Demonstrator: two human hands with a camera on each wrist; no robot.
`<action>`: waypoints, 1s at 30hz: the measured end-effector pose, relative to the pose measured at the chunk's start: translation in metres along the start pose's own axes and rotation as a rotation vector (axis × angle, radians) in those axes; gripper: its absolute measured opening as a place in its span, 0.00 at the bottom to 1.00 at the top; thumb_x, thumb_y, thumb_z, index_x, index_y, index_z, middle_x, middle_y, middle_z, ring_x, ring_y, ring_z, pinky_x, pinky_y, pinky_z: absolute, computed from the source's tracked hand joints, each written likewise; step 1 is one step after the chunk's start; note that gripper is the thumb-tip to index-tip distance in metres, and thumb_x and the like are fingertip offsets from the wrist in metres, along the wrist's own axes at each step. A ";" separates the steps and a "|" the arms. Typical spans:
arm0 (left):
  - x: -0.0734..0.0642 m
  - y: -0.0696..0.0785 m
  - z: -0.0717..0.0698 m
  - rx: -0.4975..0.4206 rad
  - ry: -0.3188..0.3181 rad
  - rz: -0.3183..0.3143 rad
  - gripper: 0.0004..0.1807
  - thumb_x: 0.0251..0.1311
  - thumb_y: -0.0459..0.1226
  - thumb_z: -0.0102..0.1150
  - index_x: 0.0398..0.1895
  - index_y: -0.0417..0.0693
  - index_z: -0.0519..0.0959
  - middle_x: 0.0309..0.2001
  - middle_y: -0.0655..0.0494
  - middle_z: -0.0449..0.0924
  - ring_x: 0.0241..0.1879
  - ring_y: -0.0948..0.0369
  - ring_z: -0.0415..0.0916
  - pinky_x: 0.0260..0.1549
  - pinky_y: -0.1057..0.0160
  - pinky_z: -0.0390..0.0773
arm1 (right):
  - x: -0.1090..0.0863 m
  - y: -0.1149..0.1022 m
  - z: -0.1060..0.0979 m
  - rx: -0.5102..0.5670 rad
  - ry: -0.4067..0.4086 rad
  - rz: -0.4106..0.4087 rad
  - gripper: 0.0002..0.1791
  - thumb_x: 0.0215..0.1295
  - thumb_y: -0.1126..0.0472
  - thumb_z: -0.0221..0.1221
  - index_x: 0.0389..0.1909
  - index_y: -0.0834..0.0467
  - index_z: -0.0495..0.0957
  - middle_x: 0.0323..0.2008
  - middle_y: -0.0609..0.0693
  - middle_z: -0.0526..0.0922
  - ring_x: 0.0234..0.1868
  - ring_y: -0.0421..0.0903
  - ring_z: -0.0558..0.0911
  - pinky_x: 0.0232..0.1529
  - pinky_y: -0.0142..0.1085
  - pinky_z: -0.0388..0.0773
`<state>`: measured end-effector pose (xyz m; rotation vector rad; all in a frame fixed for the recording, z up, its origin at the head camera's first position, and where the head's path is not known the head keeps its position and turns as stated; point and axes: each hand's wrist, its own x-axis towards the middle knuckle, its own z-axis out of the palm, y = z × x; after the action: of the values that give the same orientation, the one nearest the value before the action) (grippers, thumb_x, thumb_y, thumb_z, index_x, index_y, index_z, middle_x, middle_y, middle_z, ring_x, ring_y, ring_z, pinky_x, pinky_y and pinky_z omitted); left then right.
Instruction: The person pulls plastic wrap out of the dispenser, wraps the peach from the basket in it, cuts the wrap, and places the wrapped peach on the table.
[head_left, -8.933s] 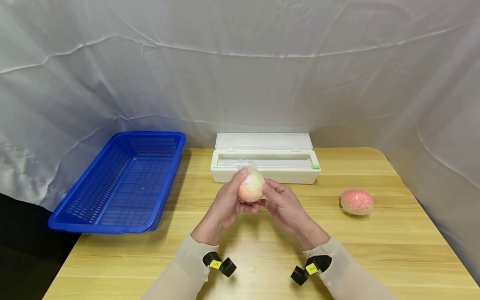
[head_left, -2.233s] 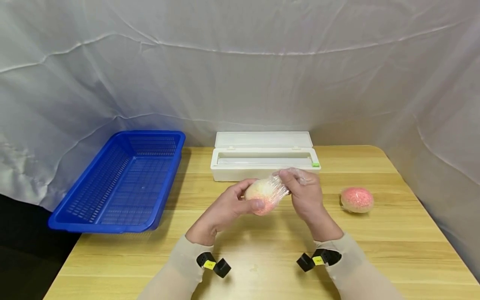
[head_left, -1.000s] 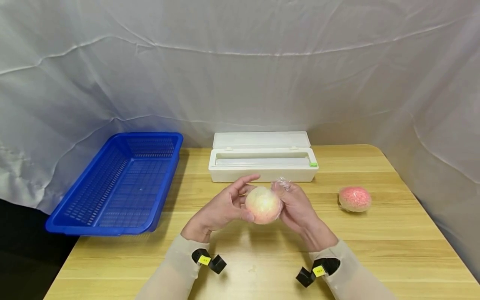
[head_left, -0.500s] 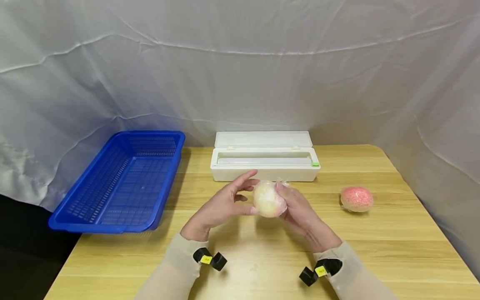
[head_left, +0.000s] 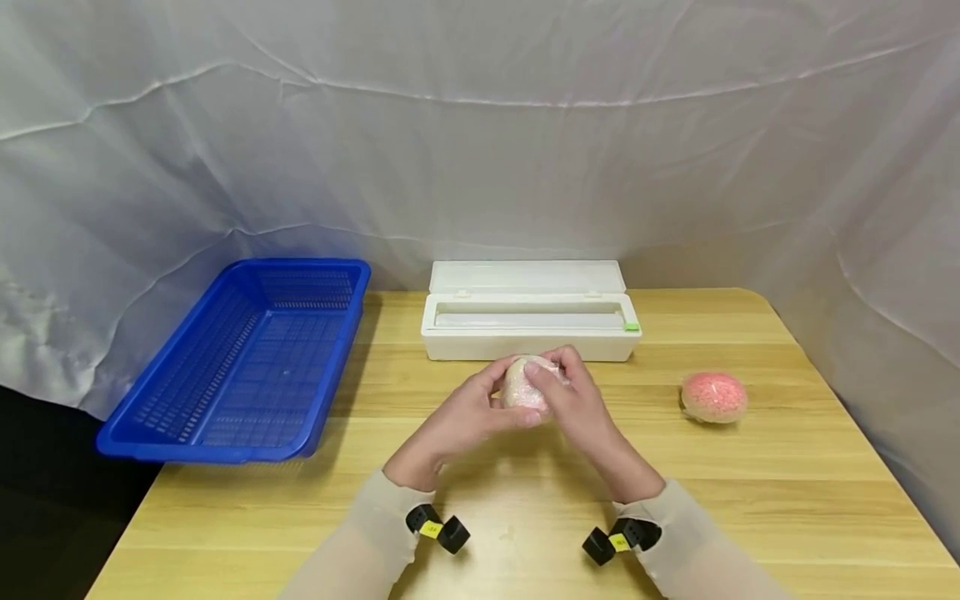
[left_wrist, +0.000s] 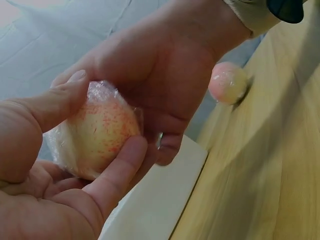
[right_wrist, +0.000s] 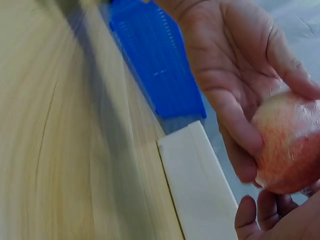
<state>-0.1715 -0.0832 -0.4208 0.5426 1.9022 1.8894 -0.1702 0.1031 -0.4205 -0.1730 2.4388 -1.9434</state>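
Note:
A round yellow, peach-like fruit (head_left: 517, 390) with red streaks is wrapped in clear plastic film, held by both hands above the middle of the table. My left hand (head_left: 467, 414) grips its left side, thumb along the near underside. From the right, my right hand (head_left: 583, 408) holds it with the thumb (head_left: 543, 379) pressed on the wrapped top. In the left wrist view, crumpled film bunches on the fruit (left_wrist: 102, 135) near that thumb. The right wrist view shows its redder side (right_wrist: 287, 145), with the left fingers curled against it.
Behind the hands stands a white cling film dispenser (head_left: 531, 346), lid up, with a green tab (head_left: 632, 327) at its right end. A blue plastic basket (head_left: 311, 417) sits at the left. A second film-wrapped pink fruit (head_left: 714, 397) lies on the wooden table (head_left: 750, 517) at the right.
Earlier the right hand pulled and bunched the film's loose end at the fruit's right. Now the bunched film lies against the fruit, its wrapped side turned up, and both hands close around it.

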 end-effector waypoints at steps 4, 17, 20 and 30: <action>0.001 0.000 0.001 -0.012 0.029 0.008 0.42 0.62 0.32 0.75 0.78 0.54 0.65 0.69 0.46 0.72 0.56 0.53 0.83 0.52 0.56 0.86 | 0.002 -0.001 0.008 0.098 0.031 0.054 0.17 0.81 0.50 0.50 0.54 0.60 0.72 0.49 0.56 0.77 0.47 0.44 0.77 0.46 0.33 0.77; 0.003 -0.004 0.014 0.196 0.208 0.023 0.27 0.78 0.52 0.56 0.70 0.51 0.63 0.57 0.46 0.78 0.51 0.56 0.78 0.53 0.57 0.80 | -0.006 0.001 0.026 0.003 0.093 -0.009 0.22 0.85 0.50 0.42 0.54 0.64 0.76 0.45 0.59 0.81 0.44 0.44 0.76 0.44 0.35 0.77; 0.003 -0.005 0.020 0.225 0.272 0.024 0.27 0.79 0.58 0.51 0.68 0.54 0.64 0.55 0.47 0.80 0.51 0.55 0.79 0.54 0.54 0.79 | -0.006 0.001 0.026 0.017 0.096 -0.046 0.24 0.87 0.51 0.40 0.56 0.65 0.76 0.48 0.61 0.81 0.45 0.42 0.76 0.44 0.32 0.77; 0.006 -0.006 0.024 0.124 0.392 0.094 0.24 0.86 0.52 0.36 0.59 0.40 0.69 0.55 0.45 0.77 0.55 0.57 0.73 0.54 0.57 0.75 | -0.006 0.000 0.030 0.033 0.080 -0.087 0.24 0.87 0.51 0.40 0.54 0.67 0.75 0.46 0.61 0.80 0.41 0.42 0.77 0.37 0.33 0.79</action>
<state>-0.1631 -0.0596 -0.4271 0.3180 2.2871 2.0671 -0.1619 0.0744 -0.4275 -0.2086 2.4868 -2.0636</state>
